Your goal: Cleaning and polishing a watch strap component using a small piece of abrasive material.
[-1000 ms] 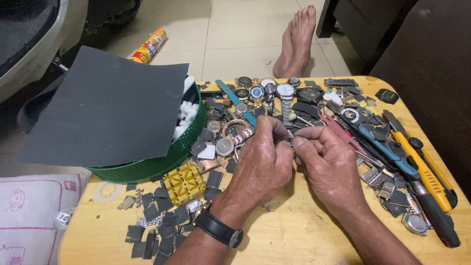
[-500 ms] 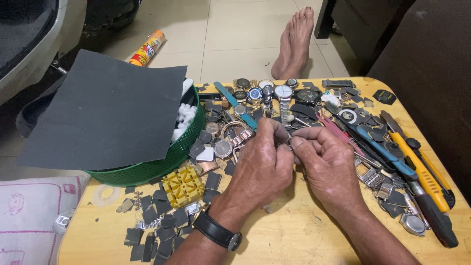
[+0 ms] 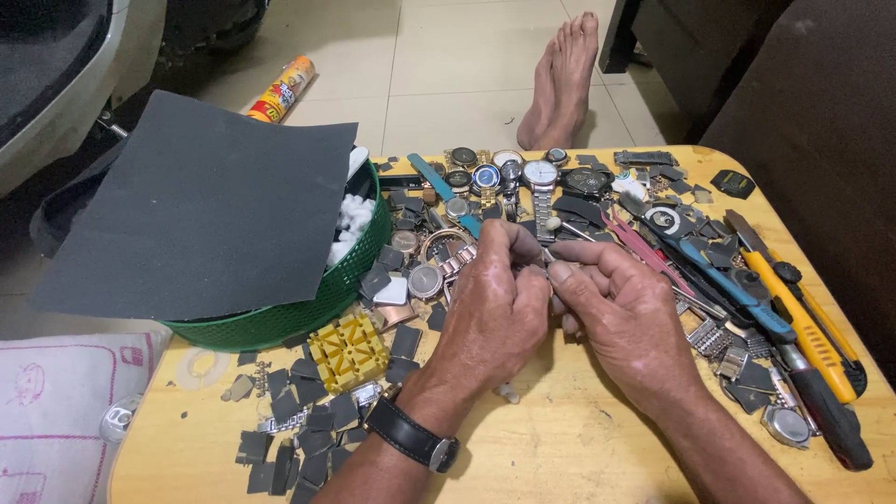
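Two hands, left hand [image 3: 495, 308] and right hand [image 3: 621, 313], pinch together on a tiny part [image 3: 546, 254], mostly hidden. A slip could drop it among scattered watches [image 3: 523, 177] on the counter [image 3: 560, 439].

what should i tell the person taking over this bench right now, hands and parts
Left hand: fingers pinched on a small metal watch part at table centre; a black-strapped watch sits on that wrist.
Right hand: fingers meet the left hand's at the same part; the part is too small to identify.
Around them: watches lined up at the far edge, pliers with blue handles and a yellow utility knife to the right, yellow block and dark cut squares to the left, green basket under a dark sheet.
Done or left: cannot be told from this view.
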